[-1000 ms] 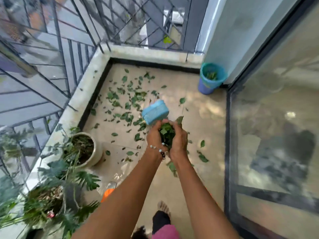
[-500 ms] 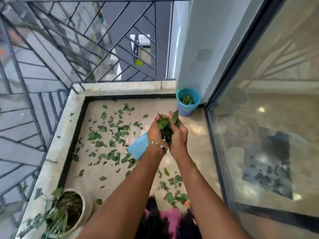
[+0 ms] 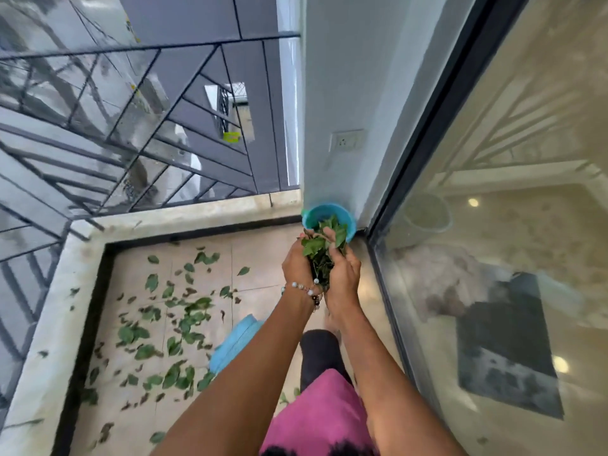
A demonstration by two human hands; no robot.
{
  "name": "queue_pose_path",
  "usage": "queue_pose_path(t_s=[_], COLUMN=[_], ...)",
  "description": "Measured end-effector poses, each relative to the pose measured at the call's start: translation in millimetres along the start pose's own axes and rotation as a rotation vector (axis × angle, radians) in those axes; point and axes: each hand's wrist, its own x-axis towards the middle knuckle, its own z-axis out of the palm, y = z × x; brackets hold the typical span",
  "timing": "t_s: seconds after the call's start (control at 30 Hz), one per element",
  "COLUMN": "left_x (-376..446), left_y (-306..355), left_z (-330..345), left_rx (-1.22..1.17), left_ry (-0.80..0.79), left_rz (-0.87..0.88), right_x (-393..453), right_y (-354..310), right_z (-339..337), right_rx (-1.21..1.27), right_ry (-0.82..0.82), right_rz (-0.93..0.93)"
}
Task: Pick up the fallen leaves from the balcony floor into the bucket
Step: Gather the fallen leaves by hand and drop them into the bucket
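A bunch of green leaves [image 3: 321, 250] is cupped between my left hand [image 3: 297, 263] and my right hand [image 3: 342, 269], both curled round it. The hands are held just in front of and above the blue bucket [image 3: 316, 216], which stands in the far corner against the wall; its rim shows behind the leaves. Several loose leaves [image 3: 184, 319] lie scattered on the beige tiled floor to the left. A blue flat object [image 3: 238, 340] hangs below my left forearm; what holds it is hidden.
A dark metal railing [image 3: 131, 133] on a low stone ledge [image 3: 184, 215] bounds the balcony at left and back. A glass sliding door [image 3: 493, 258] with a black frame runs along the right. A wall socket [image 3: 347, 141] sits above the bucket. My leg and pink garment [image 3: 316, 409] are below.
I have moved forward toward the corner; the bucket is now directly beyond my hands. Both hands still carry the leaf bunch. The blue object now hangs lower under my left arm.
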Motion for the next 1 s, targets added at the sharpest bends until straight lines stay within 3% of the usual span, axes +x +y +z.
queue_pose_path(t_s=[0.07,0.17,0.47,0.77,1.0], left_x=[43,118,283,473,536], left_y=[-1,1,13,-40,-50], left_z=[24,61,122,73,46], left_rx=[-0.065,-0.206,-0.182,-0.077,0.077], left_ry=[0.034,0.064,0.189,0.149,0.231], left_rz=[0.086,0.031,-0.063,-0.163,-0.299], right_x=[59,142,323,462,522], right_y=[0,4,25,155,230], right_z=[-2,-3,-7,-61,-113], right_rx=[-0.018,-0.056,-0.134,-0.114,-0.276], right_ry=[0.037,0.042,0.076,0.269,0.315], right_rz=[0.043,0.104,0.19,0.364,0.586])
